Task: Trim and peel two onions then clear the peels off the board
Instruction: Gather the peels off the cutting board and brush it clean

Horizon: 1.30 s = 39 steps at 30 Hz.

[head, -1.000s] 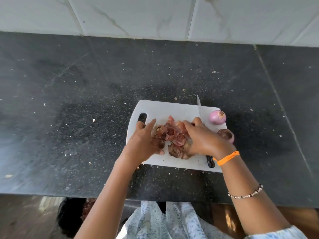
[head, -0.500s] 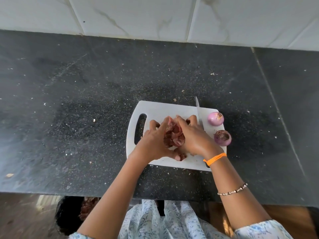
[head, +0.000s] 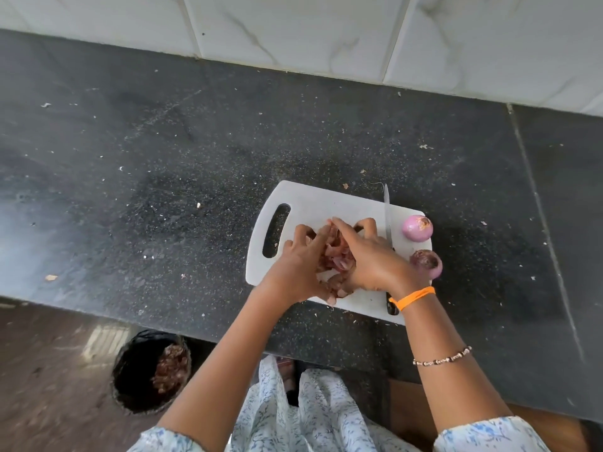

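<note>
A white cutting board (head: 313, 203) lies on the black counter. My left hand (head: 298, 265) and my right hand (head: 372, 259) are cupped together over the middle of the board, closed around a bunch of reddish onion peels (head: 337, 264). Two peeled onions sit at the board's right edge: a pale pink one (head: 417, 227) farther away and a darker purple one (head: 426, 263) nearer me. A knife (head: 387, 210) lies along the board behind my right hand, its blade pointing away and its black handle partly hidden by my wrist.
A dark round bin (head: 150, 370) with onion peels inside stands on the floor at the lower left, below the counter's front edge. The black counter (head: 163, 174) carries scattered crumbs. A white tiled wall (head: 326, 31) runs along the back.
My hands have drawn the spread peels together into a tight bunch held between both palms. The view has tilted down, so the bin on the floor shows more.
</note>
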### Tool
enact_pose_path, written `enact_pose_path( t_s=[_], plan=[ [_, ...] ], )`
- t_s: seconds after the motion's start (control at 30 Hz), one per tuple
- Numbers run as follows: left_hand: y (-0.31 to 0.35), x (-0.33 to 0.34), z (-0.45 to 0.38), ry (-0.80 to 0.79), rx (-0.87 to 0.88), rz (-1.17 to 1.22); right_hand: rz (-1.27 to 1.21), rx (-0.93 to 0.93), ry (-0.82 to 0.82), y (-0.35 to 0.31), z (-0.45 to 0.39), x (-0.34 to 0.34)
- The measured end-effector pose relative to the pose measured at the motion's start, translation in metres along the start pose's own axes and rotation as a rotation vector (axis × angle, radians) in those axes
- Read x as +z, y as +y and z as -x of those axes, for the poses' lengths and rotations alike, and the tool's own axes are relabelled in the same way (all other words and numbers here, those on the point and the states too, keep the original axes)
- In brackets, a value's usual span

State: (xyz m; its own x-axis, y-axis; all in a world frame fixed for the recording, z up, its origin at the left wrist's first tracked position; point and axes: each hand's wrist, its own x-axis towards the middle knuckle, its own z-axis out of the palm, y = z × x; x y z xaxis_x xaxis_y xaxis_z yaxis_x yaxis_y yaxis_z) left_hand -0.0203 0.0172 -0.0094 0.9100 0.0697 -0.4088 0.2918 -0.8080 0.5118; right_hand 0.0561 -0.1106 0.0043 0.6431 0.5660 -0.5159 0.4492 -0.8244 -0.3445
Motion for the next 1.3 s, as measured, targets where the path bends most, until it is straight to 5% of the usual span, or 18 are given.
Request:
enact_pose_path(
  t_s=[0.33, 0.47, 0.8, 1.3],
  plan=[
    [0.004, 0.038, 0.002, 0.533, -0.013, 0.273, -0.066, -0.151, 0.48, -0.002, 0.004, 0.041],
    [0.005, 0.048, 0.003, 0.659, -0.035, 0.315, -0.091, -0.182, 0.555, -0.004, 0.009, 0.047],
    [0.007, 0.038, 0.017, 0.638, -0.165, 0.448, -0.257, -0.198, 0.509, -0.005, 0.01, 0.036],
    [-0.076, -0.003, 0.129, 1.032, -0.389, 0.438, -0.107, -0.664, 0.412, -0.15, 0.003, 0.054]
  ],
)
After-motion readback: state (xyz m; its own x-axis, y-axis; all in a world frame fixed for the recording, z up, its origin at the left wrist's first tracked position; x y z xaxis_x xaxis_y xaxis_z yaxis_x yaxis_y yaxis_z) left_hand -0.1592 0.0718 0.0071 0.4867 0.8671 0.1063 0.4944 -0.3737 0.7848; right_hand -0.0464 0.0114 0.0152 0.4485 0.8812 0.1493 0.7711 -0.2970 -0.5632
